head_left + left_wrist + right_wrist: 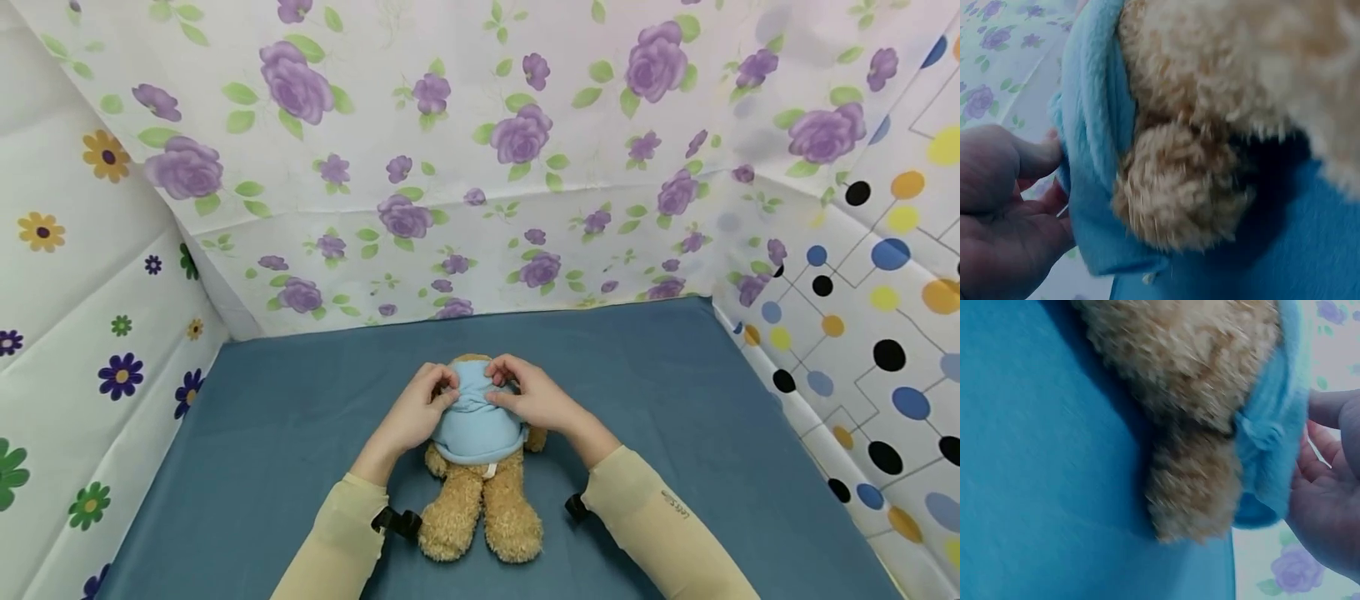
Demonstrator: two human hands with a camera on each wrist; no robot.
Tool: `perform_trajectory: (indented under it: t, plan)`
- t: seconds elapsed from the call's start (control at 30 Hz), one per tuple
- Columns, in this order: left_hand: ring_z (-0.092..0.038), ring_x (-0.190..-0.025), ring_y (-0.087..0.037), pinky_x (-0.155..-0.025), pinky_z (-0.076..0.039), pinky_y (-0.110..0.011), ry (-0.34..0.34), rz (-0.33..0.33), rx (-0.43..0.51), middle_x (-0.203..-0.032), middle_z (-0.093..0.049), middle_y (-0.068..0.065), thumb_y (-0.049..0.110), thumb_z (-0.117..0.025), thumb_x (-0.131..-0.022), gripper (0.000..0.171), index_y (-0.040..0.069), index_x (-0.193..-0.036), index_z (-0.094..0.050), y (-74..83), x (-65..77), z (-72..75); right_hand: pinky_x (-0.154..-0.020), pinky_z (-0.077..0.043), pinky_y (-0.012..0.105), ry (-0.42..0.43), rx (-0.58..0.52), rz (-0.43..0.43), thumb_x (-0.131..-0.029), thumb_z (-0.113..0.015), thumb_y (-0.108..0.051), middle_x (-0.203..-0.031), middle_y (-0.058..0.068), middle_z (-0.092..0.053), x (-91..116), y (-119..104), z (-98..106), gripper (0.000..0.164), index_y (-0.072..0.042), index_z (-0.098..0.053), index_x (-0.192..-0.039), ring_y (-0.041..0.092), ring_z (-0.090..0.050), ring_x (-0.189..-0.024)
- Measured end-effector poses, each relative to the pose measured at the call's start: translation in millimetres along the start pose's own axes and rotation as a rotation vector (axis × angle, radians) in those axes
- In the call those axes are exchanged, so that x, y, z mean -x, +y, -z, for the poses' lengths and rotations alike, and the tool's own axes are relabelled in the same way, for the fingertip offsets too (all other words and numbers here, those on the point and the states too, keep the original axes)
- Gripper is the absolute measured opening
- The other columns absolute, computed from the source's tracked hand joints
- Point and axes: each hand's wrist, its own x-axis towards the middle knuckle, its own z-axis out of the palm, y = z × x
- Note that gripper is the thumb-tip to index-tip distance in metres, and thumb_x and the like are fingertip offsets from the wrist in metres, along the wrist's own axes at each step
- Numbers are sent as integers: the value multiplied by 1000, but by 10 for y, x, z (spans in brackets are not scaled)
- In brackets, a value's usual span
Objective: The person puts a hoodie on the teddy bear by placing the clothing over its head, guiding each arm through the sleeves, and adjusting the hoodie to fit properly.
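Observation:
A curly tan teddy bear (513, 518) lies on the blue cloth, its legs toward me. A light blue doll shirt (480, 433) covers its torso and most of its head; a little tan shows at the top. My left hand (408, 412) pinches the shirt's upper left part between thumb and fingers. Opposite it, my right hand (542, 402) pinches the upper right part. In the left wrist view, the shirt (1088, 144) hangs beside a furry paw (1179, 187). Another paw (1194, 487) pokes out beside the fabric in the right wrist view. The bear's face is hidden.
Blue cloth (300, 442) covers the table. Behind it hangs a white sheet with purple roses (525, 133). A flowered sheet (75, 317) stands at the left, a dotted one (862, 333) at the right. A small white tag (491, 470) shows below the shirt hem.

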Motion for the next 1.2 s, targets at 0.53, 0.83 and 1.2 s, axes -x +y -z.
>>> perform_trajectory:
  t: [0.53, 0.83, 1.2]
  plan:
    - [-54, -88, -23, -78, -48, -43, 167, -48, -216, -111, -54, -13, -1, -76, -98, 18, 12, -94, -64, -3, -2, -97, -87, -46, 44, -1, 108, 92, -109, -63, -16, -141, 9, -49, -12, -26, -64, 16, -16, -55, -96, 22, -57, -112]
    - [-57, -88, -22, -77, -50, -41, 178, -85, -286, -129, -55, -13, -1, -77, -98, 25, 12, -95, -55, 8, 9, -120, -92, -48, 44, -10, 170, 167, -108, -68, -21, -159, 14, -40, 25, -4, -101, 14, -19, -55, -111, 24, -56, -115]
    - [-55, -87, -22, -73, -49, -40, 38, -37, -181, -119, -57, -11, 12, -81, -96, 52, 5, -137, -52, 0, 86, 11, -89, -52, 40, 67, 263, 62, -96, -85, -19, -126, 4, -56, -13, -116, -208, 48, -15, -55, -133, 19, -57, -104]
